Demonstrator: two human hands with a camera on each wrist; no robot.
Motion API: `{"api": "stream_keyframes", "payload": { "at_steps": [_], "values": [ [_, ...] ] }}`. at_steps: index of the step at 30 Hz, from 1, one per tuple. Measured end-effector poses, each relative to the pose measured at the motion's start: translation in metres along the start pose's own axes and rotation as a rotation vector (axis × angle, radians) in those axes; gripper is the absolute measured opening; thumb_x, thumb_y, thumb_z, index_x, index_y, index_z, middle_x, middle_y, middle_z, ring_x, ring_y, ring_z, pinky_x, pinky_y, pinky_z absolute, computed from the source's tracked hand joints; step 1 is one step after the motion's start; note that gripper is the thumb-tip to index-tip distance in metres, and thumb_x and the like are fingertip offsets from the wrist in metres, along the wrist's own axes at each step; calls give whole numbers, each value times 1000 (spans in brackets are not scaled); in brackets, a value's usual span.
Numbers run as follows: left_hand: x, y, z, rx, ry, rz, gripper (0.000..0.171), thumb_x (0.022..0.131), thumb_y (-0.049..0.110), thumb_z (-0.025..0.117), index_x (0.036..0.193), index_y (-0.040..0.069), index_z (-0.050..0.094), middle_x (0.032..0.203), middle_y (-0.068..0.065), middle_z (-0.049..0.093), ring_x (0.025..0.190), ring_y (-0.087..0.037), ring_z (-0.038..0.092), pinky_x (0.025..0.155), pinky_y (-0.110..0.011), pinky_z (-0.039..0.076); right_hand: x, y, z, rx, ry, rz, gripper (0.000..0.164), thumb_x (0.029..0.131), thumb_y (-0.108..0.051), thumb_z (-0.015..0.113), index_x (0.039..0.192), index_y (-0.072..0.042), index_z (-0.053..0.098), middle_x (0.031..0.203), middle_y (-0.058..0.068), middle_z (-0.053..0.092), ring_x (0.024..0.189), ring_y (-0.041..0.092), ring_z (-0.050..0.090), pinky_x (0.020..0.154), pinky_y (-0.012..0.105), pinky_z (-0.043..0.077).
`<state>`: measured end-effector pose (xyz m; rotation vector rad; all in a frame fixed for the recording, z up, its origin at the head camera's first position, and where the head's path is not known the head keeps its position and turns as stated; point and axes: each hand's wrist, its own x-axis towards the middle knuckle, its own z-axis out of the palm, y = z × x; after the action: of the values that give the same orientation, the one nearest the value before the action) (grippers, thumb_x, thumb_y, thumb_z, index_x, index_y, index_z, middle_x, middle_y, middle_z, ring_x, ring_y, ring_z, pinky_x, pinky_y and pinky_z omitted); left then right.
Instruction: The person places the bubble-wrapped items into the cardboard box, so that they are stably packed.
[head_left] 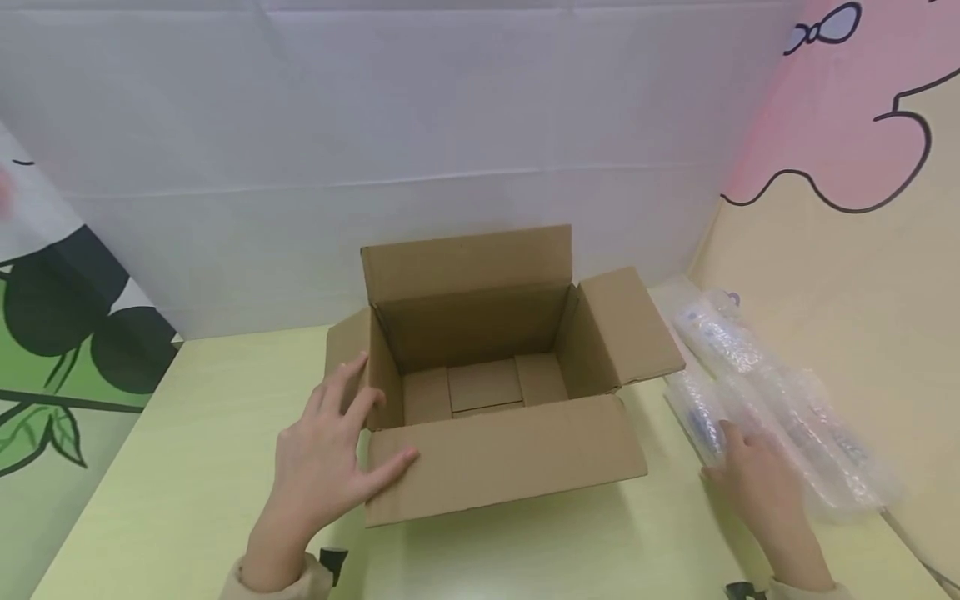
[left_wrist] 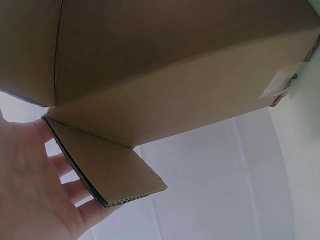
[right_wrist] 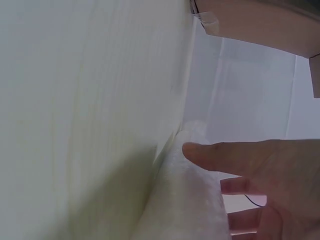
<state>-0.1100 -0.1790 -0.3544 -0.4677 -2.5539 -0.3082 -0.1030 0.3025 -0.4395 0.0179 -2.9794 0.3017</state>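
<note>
An open cardboard box (head_left: pixel 480 329) stands upright on the table, its four flaps folded outward and its floor showing. My left hand (head_left: pixel 322 454) is at its near left corner, fingers spread; the thumb lies on the front flap (head_left: pixel 506 458) and the fingertips reach the left rim. In the left wrist view those fingers pass behind the small side flap (left_wrist: pixel 107 162). To the right of the box lie several bubble-wrapped packages (head_left: pixel 780 400). My right hand (head_left: pixel 761 479) grips the nearest one (right_wrist: pixel 182 195), thumb on one side, fingers partly hidden on the other.
A white cloth (head_left: pixel 420 125) hangs behind the box. Printed sheets (head_left: pixel 832 108) stand at both sides, the right one close to the packages. Clear tape (left_wrist: pixel 282 82) sticks to a lower edge of the box. The pale yellow table (head_left: pixel 202 467) extends to the left.
</note>
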Motion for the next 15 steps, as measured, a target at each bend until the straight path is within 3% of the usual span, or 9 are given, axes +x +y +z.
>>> {"api": "stream_keyframes", "payload": {
  "at_steps": [7,11,15],
  "values": [
    [1,-2,3,-20,-14,-22,94,68,68,68,142,15,44,152,-4,39,127,-30,51,40,-18,26,1,3,2,13,-19,32,67,77,-22,75,130,7,45,103,38,60,93,55,57,62,60,50],
    [2,-3,6,-13,-6,-29,106,67,72,67,149,12,36,153,-3,40,132,-28,49,40,-19,25,1,8,-1,27,-33,54,65,81,-24,70,133,6,45,119,39,55,92,54,59,59,57,50],
    [1,-4,9,2,3,-42,109,66,73,66,151,13,34,152,-4,41,132,-29,49,41,-19,27,2,10,-7,28,-36,71,65,83,-28,68,134,4,43,112,37,60,82,49,62,60,55,49]
  ]
}}
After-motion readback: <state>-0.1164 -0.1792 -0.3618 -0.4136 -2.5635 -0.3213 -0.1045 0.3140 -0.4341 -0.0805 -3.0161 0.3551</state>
